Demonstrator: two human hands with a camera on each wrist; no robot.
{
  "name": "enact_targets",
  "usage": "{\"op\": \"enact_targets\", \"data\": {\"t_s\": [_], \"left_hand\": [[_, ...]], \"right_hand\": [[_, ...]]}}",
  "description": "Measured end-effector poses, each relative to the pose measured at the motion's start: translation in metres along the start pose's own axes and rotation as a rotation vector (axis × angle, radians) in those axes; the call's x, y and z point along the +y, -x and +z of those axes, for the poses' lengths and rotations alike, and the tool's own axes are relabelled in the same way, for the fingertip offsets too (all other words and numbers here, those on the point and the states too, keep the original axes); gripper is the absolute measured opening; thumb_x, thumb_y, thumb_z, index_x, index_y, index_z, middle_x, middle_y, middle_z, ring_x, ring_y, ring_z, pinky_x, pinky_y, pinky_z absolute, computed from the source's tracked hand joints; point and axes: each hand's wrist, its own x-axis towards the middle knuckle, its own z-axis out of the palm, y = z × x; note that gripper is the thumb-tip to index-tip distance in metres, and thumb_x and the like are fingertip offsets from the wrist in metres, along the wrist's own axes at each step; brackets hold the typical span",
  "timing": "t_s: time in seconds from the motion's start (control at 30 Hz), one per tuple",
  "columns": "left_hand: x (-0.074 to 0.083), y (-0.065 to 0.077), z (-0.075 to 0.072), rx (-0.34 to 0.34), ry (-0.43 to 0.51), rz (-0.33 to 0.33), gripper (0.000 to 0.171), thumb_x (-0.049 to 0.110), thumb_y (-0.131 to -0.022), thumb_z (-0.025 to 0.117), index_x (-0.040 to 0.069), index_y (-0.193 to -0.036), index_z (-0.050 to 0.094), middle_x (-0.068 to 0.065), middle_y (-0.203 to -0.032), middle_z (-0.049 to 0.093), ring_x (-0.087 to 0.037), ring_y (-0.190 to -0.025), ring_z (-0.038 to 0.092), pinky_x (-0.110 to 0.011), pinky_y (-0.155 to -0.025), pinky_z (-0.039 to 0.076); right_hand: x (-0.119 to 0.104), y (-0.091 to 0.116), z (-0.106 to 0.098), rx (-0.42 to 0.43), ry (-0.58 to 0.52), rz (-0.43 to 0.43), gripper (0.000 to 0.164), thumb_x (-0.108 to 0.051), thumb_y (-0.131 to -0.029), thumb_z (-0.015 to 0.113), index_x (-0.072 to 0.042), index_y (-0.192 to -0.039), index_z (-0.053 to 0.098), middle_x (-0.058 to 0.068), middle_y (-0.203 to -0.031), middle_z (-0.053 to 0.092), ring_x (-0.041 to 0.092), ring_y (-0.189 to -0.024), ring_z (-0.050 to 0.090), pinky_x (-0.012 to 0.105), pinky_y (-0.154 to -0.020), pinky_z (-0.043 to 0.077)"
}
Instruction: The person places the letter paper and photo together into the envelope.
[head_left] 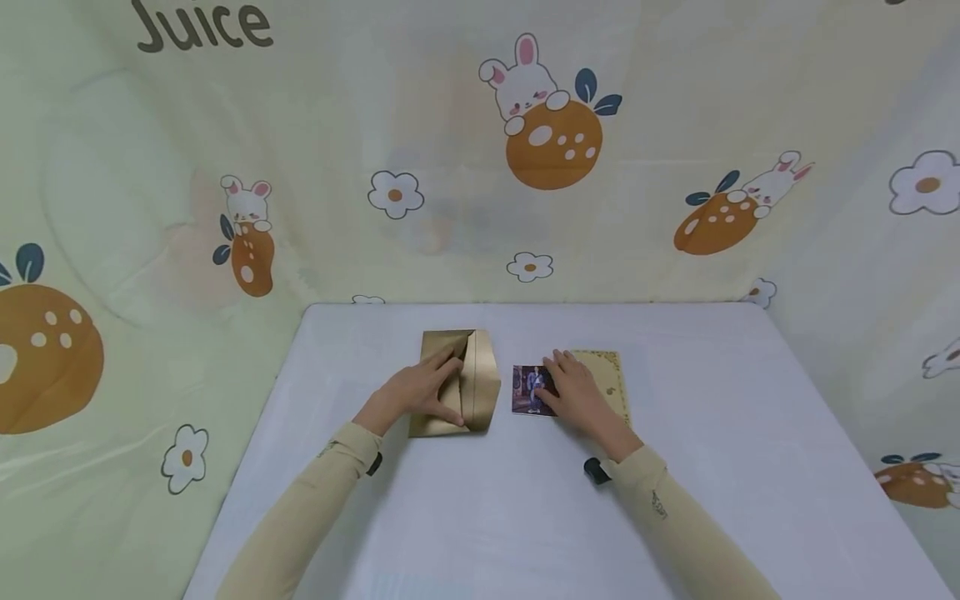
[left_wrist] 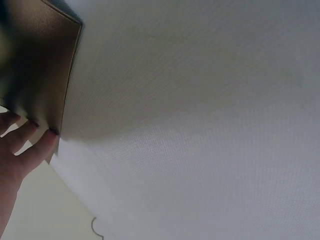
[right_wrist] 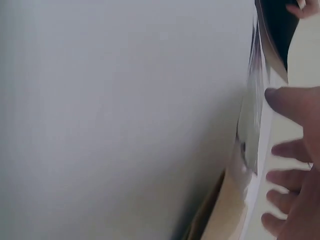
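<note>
A gold envelope [head_left: 480, 383] lies on the left half of the table, its pointed flap turned to the right. My left hand [head_left: 425, 390] rests across its body, thumb and fingers spread beside the opening. In the left wrist view, extended fingertips [left_wrist: 51, 134] touch the envelope's edge. To the right lies a small photo [head_left: 524, 390] of a standing figure in light clothing. My right hand [head_left: 581, 397] covers its right part, with the thumb on the picture and the fingers reaching toward its upper edge. Partly beneath that hand is a cream card [head_left: 603, 371] with an ornate border.
The white tabletop [head_left: 480, 508] extends around these things. Behind it hangs a pale curtain [head_left: 450, 150] printed with rabbits, oranges and flowers, which also runs down both sides. A dark band [head_left: 597, 471] shows at my right wrist.
</note>
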Motion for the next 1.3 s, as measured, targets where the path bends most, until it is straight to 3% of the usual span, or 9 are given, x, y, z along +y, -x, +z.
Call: {"op": "enact_targets", "data": {"t_s": [0.2,0.33,0.4,0.5,0.63,0.83,1.0,1.13,1.3], "left_hand": [[-0.001,0.0,0.001,0.005,0.011,-0.007,0.098,0.077,-0.069,0.074,0.024,-0.143,0.037,-0.02,-0.166,0.021,-0.04,-0.138,0.047,-0.05,-0.084,0.056],[-0.001,0.0,0.001,0.009,0.014,0.001,0.098,0.076,-0.07,0.075,0.023,-0.143,0.037,-0.021,-0.165,0.021,-0.041,-0.14,0.045,-0.051,-0.086,0.055],[-0.001,0.0,0.001,0.013,0.019,0.005,0.097,0.074,-0.07,0.076,0.022,-0.144,0.038,-0.022,-0.165,0.021,-0.042,-0.141,0.044,-0.052,-0.086,0.055],[0.0,0.0,0.0,0.007,0.027,0.003,0.097,0.073,-0.071,0.076,0.022,-0.144,0.038,-0.022,-0.165,0.021,-0.042,-0.141,0.044,-0.053,-0.086,0.055],[0.0,0.0,0.0,-0.008,0.033,-0.007,0.098,0.073,-0.072,0.075,0.023,-0.146,0.037,-0.02,-0.166,0.018,-0.041,-0.142,0.043,-0.052,-0.087,0.055],[-0.002,0.0,0.002,-0.008,0.036,-0.015,0.098,0.075,-0.07,0.075,0.024,-0.145,0.037,-0.019,-0.167,0.018,-0.04,-0.145,0.039,-0.053,-0.089,0.054],[-0.003,0.0,0.003,-0.003,0.035,-0.02,0.098,0.075,-0.07,0.075,0.025,-0.145,0.037,-0.019,-0.167,0.018,-0.039,-0.145,0.04,-0.053,-0.089,0.054],[-0.004,0.0,0.004,0.0,0.037,-0.018,0.098,0.076,-0.07,0.075,0.025,-0.145,0.037,-0.019,-0.167,0.018,-0.039,-0.144,0.041,-0.053,-0.09,0.054],[-0.004,-0.001,0.004,0.006,0.029,-0.012,0.098,0.076,-0.07,0.074,0.025,-0.145,0.036,-0.019,-0.167,0.017,-0.04,-0.144,0.04,-0.052,-0.09,0.055]], "right_hand": [[0.011,0.003,-0.002,0.025,0.045,0.075,0.059,-0.031,-0.103,0.056,0.01,-0.144,0.043,0.035,-0.158,0.025,0.051,-0.15,0.018,0.062,-0.12,0.018],[0.013,0.001,0.0,0.083,0.014,0.092,0.051,-0.027,-0.1,0.062,0.008,-0.135,0.05,0.034,-0.152,0.037,0.051,-0.146,0.029,0.062,-0.118,0.024],[0.012,-0.001,0.0,0.118,-0.039,0.113,0.047,-0.025,-0.099,0.065,0.005,-0.132,0.05,0.031,-0.143,0.047,0.048,-0.137,0.041,0.06,-0.113,0.032],[0.013,-0.005,0.001,0.159,-0.176,0.153,0.04,-0.019,-0.097,0.067,0.001,-0.127,0.049,0.022,-0.118,0.061,0.036,-0.107,0.059,0.05,-0.093,0.049],[0.017,-0.007,-0.002,0.152,-0.397,0.21,0.035,-0.011,-0.099,0.061,-0.003,-0.129,0.046,0.019,-0.103,0.066,0.026,-0.084,0.063,0.035,-0.07,0.052],[0.024,-0.011,-0.016,0.131,-0.597,0.302,0.035,-0.011,-0.099,0.063,-0.001,-0.131,0.054,0.022,-0.106,0.068,0.023,-0.086,0.066,0.025,-0.07,0.051],[0.023,-0.016,-0.023,0.1,-0.725,0.296,0.038,-0.011,-0.099,0.063,0.001,-0.134,0.053,0.025,-0.108,0.071,0.015,-0.079,0.067,0.022,-0.068,0.053],[0.019,-0.021,-0.023,0.105,-0.765,0.249,0.039,-0.008,-0.098,0.065,0.003,-0.133,0.054,0.028,-0.108,0.071,0.011,-0.079,0.068,0.021,-0.069,0.055],[0.007,-0.028,-0.015,0.102,-0.731,0.219,0.037,-0.006,-0.096,0.067,0.003,-0.13,0.056,0.026,-0.103,0.073,0.014,-0.081,0.069,0.02,-0.068,0.053]]}}
